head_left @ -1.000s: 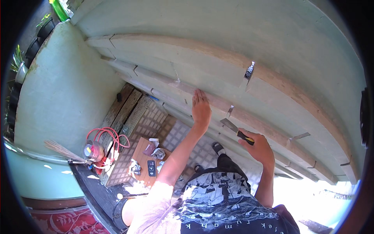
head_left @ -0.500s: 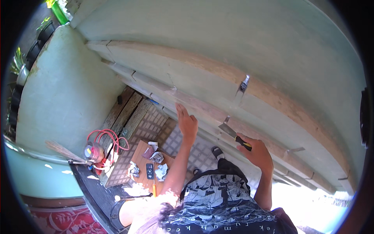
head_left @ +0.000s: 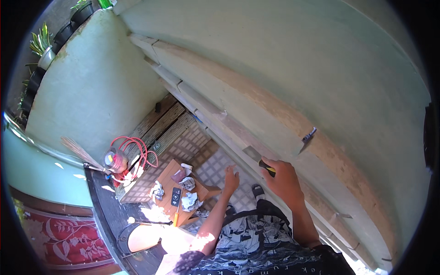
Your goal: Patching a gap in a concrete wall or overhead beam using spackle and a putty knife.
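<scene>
My right hand grips the black and yellow handle of a putty knife. Its flat metal blade points up and left, in front of the pale wooden ledges along the wall; whether it touches them I cannot tell. Lower and to the left, my left hand is in the air above the tiled floor, holding nothing, its fingers loosely bent and apart. On the upper ledge, right of the knife, a small metal blade-like piece sits at the edge.
A small wooden stool at lower left bears crumpled paper, a black device and an orange-handled screwdriver. Behind it are a coiled red hose, a clear container and a broom. Potted plants line the left wall.
My left hand has dropped away from the ledge, down and slightly right. My right hand has moved left with the putty knife. The view has also shifted.
</scene>
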The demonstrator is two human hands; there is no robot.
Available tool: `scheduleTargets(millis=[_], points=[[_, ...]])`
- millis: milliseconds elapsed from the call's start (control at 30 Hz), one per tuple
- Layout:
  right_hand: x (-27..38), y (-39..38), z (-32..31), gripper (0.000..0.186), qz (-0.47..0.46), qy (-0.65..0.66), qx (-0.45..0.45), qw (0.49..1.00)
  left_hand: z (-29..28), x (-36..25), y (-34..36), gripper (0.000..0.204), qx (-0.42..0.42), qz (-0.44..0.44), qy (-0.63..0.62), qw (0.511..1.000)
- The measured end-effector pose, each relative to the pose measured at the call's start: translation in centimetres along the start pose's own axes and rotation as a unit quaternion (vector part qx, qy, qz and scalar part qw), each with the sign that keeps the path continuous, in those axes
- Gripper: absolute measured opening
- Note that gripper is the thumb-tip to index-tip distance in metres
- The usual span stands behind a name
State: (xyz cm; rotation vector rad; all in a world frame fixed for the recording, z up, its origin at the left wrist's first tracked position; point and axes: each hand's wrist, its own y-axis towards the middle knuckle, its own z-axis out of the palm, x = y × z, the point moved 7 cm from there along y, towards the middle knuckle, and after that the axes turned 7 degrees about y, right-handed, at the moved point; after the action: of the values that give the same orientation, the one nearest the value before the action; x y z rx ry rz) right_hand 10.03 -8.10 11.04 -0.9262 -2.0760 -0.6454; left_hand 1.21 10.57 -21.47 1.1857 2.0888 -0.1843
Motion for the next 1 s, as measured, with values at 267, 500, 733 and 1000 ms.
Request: scheduleTargets(millis=[267,500,733,1000], points=[[1.3,5.4,2.2,0.030,0.001,-0.108,0.031,0.994,-3.5,-1.9,-4.5,0.043,0.109,-0.112,0.006,0.988],[0.9,6.0,2.3,0.031,-0.038,-0.078,0.027,0.996,-6.2,-4.7,-3.4,0.034,0.048,-0.072,-0.027,0.996],[-0.2,6.0,2.9,0.032,-0.040,-0.080,0.024,0.996,-13.1,-13.4,1.9,0.034,-0.065,-0.014,-0.085,0.994],[0.6,5.7,2.3,0.023,-0.019,-0.061,-0.057,0.996,-17.6,-26.3,8.7,0.045,-0.042,0.262,-0.079,0.961]])
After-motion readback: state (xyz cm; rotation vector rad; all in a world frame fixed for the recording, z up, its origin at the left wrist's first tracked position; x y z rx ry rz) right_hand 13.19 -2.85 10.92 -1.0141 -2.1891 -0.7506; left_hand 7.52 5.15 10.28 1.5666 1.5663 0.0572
